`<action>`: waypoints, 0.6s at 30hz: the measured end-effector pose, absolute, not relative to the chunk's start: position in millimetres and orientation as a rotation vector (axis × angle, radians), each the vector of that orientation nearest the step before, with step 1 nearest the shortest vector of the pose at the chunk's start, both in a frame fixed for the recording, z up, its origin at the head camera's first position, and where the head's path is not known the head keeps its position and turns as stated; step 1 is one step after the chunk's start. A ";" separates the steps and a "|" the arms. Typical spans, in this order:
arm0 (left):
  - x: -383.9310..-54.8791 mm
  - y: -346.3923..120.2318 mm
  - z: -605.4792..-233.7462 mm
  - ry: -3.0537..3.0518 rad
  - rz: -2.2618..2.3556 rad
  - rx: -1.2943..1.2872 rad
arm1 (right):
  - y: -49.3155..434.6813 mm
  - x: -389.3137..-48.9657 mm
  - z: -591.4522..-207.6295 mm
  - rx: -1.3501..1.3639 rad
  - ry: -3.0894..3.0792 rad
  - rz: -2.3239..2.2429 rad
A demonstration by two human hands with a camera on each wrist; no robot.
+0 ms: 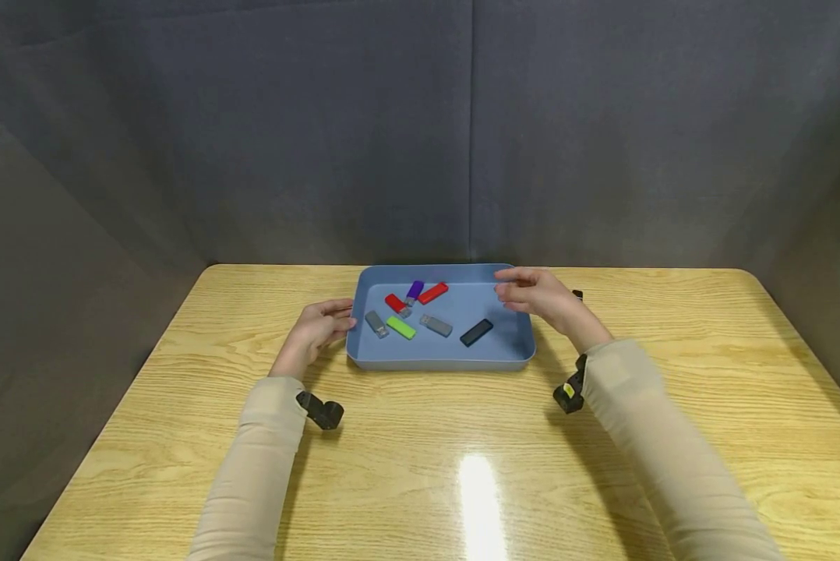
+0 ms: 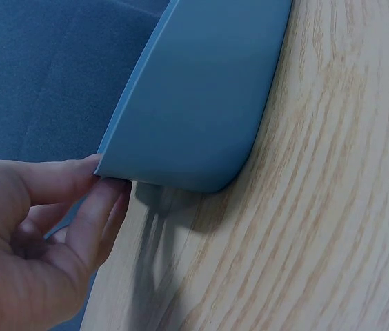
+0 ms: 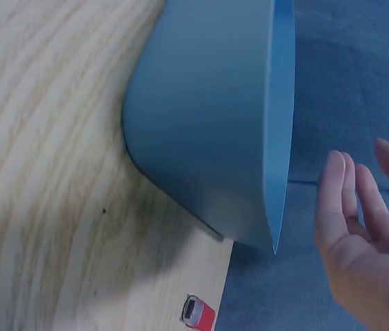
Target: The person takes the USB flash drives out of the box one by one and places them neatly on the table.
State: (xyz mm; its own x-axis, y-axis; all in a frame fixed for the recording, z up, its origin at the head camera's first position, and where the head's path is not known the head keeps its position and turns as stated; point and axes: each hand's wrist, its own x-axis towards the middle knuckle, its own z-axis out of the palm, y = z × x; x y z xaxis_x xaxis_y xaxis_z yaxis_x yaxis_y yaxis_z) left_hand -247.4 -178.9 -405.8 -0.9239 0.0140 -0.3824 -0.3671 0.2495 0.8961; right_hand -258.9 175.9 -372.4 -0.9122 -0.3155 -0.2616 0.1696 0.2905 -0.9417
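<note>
A shallow blue tray [image 1: 441,365] sits on the wooden table with several USB flash drives in it. Among them are a purple one [image 1: 416,290], a red one [image 1: 433,293], a lime green one [image 1: 401,327], a grey one [image 1: 437,326] and a black one [image 1: 477,333]. At the tray's left end, my left hand [image 1: 319,325] pinches the rim between thumb and fingers, as the left wrist view shows. My right hand [image 1: 535,296] hovers over the tray's right end, fingers relaxed and holding nothing; the right wrist view shows it apart from the rim.
Dark fabric [image 1: 392,140] hangs behind the table and along both sides. On the table past the tray, a small red and silver object [image 3: 198,314] appears in the right wrist view. Wood surface [image 1: 392,452] stretches in front of the tray.
</note>
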 end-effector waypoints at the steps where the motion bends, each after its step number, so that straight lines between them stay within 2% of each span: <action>1: -247.5 -178.8 -405.8 2.212 1.725 -0.326 | 174.7 -258.8 -373.3 -0.137 2.169 -1.645; 18: -245.9 -179.0 -405.5 2.189 1.749 -0.299 | 157.9 -256.5 -394.8 -0.257 2.260 -1.486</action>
State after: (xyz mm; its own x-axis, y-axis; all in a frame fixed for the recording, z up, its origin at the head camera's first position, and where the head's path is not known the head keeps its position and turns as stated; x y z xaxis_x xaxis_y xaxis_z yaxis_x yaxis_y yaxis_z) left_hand -245.9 -179.0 -405.5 -0.9262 0.0366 -0.3753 -0.3580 0.2275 0.9056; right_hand -256.5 157.9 -394.8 -0.8940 -0.3758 -0.2439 0.0749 0.4113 -0.9084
